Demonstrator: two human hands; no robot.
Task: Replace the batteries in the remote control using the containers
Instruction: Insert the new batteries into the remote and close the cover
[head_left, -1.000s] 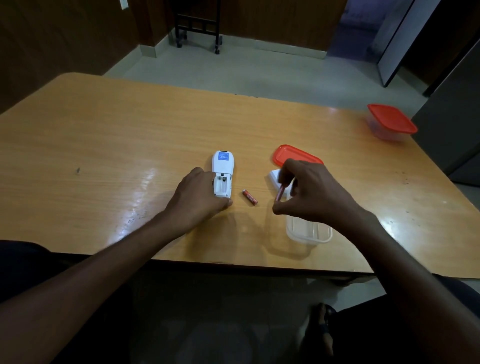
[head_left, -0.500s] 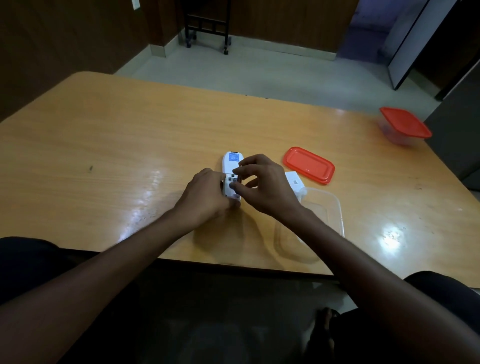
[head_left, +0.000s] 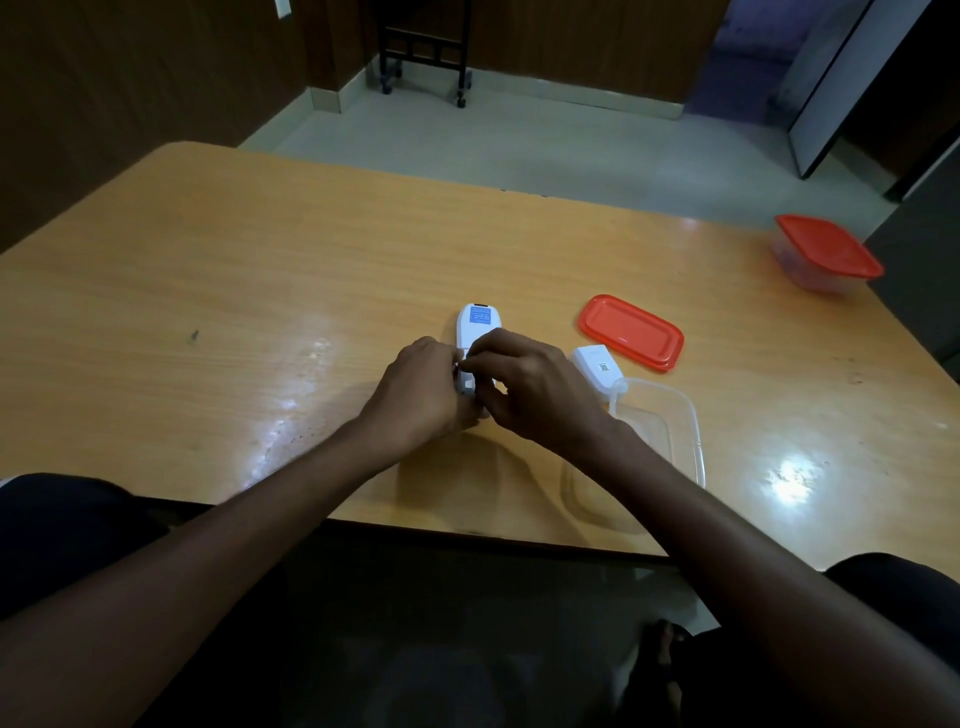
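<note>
The white remote control (head_left: 477, 327) lies face down on the wooden table (head_left: 260, 291), its far end with a blue label showing. My left hand (head_left: 423, 395) grips the remote's near end from the left. My right hand (head_left: 530, 389) is over the open battery bay, fingertips pinched there; whatever they hold is hidden. The white battery cover (head_left: 597, 368) lies just right of my right hand. A clear open container (head_left: 685, 431) sits beside it, with its red lid (head_left: 631, 332) lying flat behind. The loose battery seen earlier is hidden.
A second clear container with a red lid on it (head_left: 826, 254) stands at the table's far right edge. The near table edge runs just under my forearms. A black wheeled frame (head_left: 423, 57) stands on the floor beyond the table.
My right hand carried a small battery from beside the clear container leftward to the remote's battery bay and now presses there. My left hand stayed on the remote. The camera shifted slightly.
</note>
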